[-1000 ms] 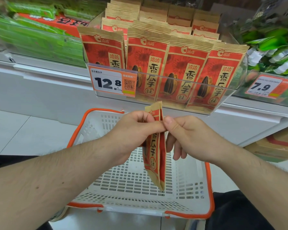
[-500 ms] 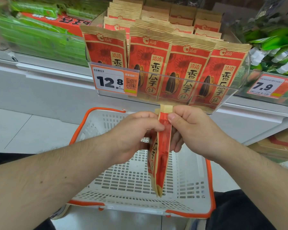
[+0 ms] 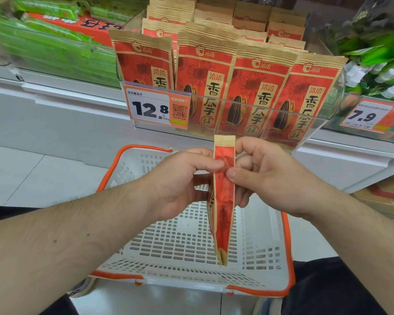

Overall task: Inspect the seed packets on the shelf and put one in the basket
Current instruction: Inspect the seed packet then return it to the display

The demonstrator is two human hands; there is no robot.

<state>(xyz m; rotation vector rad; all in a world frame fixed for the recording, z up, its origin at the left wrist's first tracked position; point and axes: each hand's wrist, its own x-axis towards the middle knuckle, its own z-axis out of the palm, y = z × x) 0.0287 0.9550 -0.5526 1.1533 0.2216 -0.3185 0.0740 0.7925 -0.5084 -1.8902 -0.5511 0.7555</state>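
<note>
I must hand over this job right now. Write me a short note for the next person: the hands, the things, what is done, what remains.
Left hand: pinches the held seed packet near its top.
Right hand: pinches the same packet from the other side.
The packet hangs edge-on above the white basket, not in it.
Other seed packets stand in the clear shelf bin, behind the 12.8 price tag.
Done: one packet taken for inspection.
Left: lower it into the basket and let go.

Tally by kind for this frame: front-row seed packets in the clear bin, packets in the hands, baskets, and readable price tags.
Front-row seed packets in the clear bin: 4
Held seed packet, pinched by left hand and right hand: 1
Basket: 1
Price tags, 12.8 tag and 7.9 tag: 2
Total: 8
</note>
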